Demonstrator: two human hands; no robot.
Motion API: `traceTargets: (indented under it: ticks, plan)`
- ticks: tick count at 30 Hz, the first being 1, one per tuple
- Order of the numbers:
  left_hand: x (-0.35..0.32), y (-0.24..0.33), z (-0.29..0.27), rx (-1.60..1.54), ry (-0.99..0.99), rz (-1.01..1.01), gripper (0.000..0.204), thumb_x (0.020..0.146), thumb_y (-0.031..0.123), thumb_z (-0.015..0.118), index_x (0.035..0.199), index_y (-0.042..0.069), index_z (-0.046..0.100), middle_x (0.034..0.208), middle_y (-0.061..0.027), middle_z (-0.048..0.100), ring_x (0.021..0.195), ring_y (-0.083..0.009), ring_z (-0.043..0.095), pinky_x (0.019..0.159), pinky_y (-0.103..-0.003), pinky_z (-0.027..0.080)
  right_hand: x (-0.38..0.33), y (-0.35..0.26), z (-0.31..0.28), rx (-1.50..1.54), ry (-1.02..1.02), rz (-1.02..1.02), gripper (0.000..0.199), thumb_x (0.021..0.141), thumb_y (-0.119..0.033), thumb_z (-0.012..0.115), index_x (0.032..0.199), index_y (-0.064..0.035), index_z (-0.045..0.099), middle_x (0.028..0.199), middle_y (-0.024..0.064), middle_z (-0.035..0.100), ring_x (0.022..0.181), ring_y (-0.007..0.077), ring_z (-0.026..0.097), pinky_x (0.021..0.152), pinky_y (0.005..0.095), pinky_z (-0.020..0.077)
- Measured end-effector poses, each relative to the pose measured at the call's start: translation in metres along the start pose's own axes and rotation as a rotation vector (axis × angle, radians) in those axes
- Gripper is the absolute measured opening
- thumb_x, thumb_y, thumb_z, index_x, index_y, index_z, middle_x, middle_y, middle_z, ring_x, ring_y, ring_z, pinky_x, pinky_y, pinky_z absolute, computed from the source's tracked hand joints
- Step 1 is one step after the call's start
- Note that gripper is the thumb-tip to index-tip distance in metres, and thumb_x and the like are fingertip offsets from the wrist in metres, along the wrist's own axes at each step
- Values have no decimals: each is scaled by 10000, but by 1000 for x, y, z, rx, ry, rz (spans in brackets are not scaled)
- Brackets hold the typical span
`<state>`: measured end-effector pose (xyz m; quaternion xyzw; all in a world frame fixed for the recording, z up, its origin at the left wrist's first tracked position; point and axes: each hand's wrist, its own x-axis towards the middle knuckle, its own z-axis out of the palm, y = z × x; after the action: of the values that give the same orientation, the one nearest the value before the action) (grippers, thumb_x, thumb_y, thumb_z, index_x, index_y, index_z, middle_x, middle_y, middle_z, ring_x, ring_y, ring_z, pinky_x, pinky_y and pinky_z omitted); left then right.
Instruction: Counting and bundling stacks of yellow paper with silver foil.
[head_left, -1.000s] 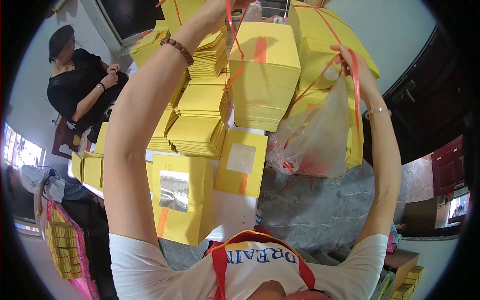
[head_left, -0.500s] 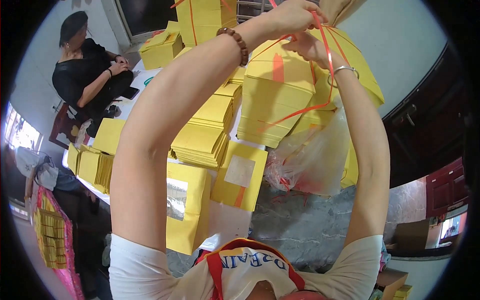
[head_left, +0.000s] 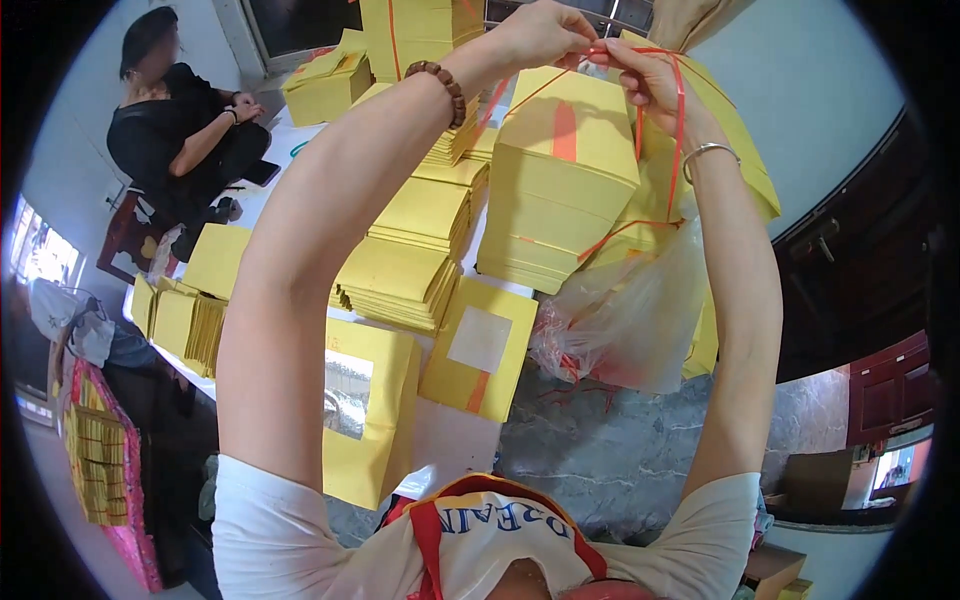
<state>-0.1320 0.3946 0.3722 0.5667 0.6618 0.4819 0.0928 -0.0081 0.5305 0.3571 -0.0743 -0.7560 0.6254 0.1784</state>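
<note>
- Red plastic string (head_left: 678, 120) is looping over the yellow paper bundle (head_left: 560, 190) standing on the table (head_left: 600, 440).
- Left hand (head_left: 540, 35) and right hand (head_left: 650, 85) are both pinching it, meeting above the bundle.
- Knot-tying seems to be underway; the next pull is calling for steady, even tension.

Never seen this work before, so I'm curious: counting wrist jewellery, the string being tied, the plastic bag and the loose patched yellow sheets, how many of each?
Brown bead bracelet: 1
Silver bangle: 1
Red string, being tied: 1
Clear plastic bag: 1
Yellow sheets with a square patch: 2
Total: 6
</note>
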Motion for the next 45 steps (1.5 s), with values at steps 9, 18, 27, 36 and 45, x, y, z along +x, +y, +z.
traceTargets:
  ticks: [9,18,27,36,45]
  plan:
    - [15,-28,11,-91,297,39,182,794,124,540,861,-19,630,745,-82,629,698,-162,585,639,-295,466,8,13,3,-486,13,-610,99,826,-124,599,910,-74,582,769,-16,610,619,60,509,539,206,388]
    - [5,-20,19,-146,-79,-257,198,860,207,504,949,110,652,780,-3,627,615,-72,500,495,-214,344,-1,11,1,-1453,460,-1171,79,745,-155,590,780,-171,521,596,-12,506,554,159,557,501,296,436]
    - [-9,14,22,610,270,190,191,824,147,542,880,-12,631,784,-89,641,752,-199,594,683,-314,465,-4,16,-4,-1255,473,-1022,182,774,-318,604,837,-147,599,689,11,601,635,204,586,544,321,440]
    - [4,-41,-35,940,79,402,160,821,186,541,867,60,628,770,-106,635,710,-258,591,635,-355,453,-29,38,-13,-1107,345,-582,275,884,-296,486,932,-47,593,874,122,598,797,273,578,699,322,449]
    - [-47,-94,-16,976,-24,-34,164,798,231,514,825,105,616,781,-119,639,771,-287,614,649,-407,453,-45,47,-28,-1562,220,-111,331,840,-323,465,884,-13,574,928,162,581,904,313,531,775,357,423]
